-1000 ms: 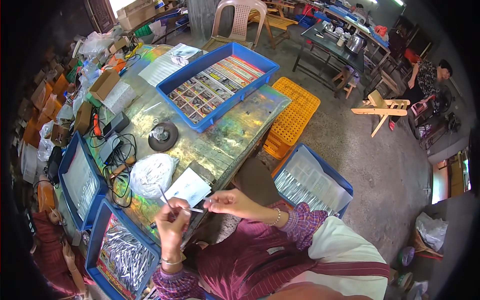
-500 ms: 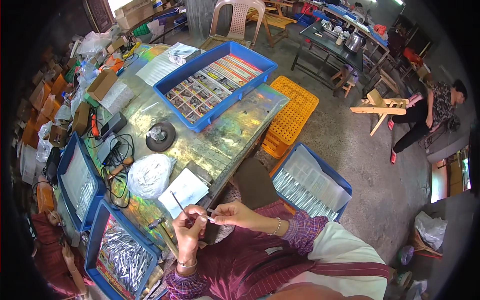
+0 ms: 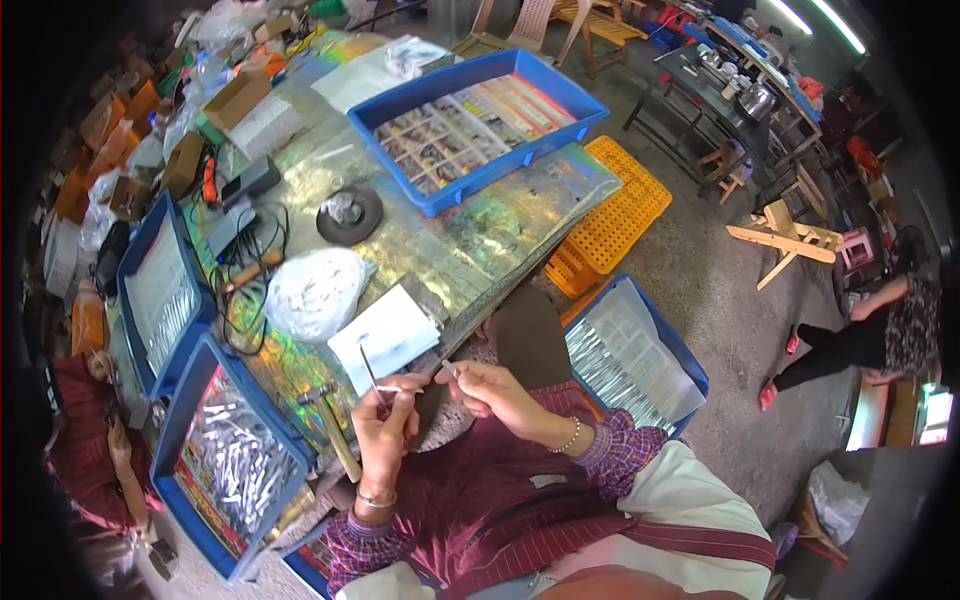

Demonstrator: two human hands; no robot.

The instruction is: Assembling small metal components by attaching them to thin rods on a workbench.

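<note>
Over my lap, at the table edge, my left hand (image 3: 384,432) is closed round a thin dark metal rod (image 3: 367,362) that sticks up past the fingers. A small whitish piece also shows near its fingertips. Just to the right, my right hand (image 3: 497,397) pinches a small pale piece (image 3: 449,370), too small to name. A little gap separates the two hands. Behind them lies a white paper sheet (image 3: 385,335) on the table, with a clear plastic bag (image 3: 318,292) of small white pieces beside it. A hammer (image 3: 332,430) rests left of my left hand.
Blue trays of slim silvery pieces stand at the lower left (image 3: 235,455), left (image 3: 160,290) and right (image 3: 640,355). Another blue tray (image 3: 480,130) sits on the table by a yellow crate (image 3: 625,200). Cables (image 3: 245,240) tangle left. People are at both sides.
My hands have drawn apart, the right one moving rightward from the left with the pale piece. The whole view has shifted. The person at the right has changed posture beside the wooden stool.
</note>
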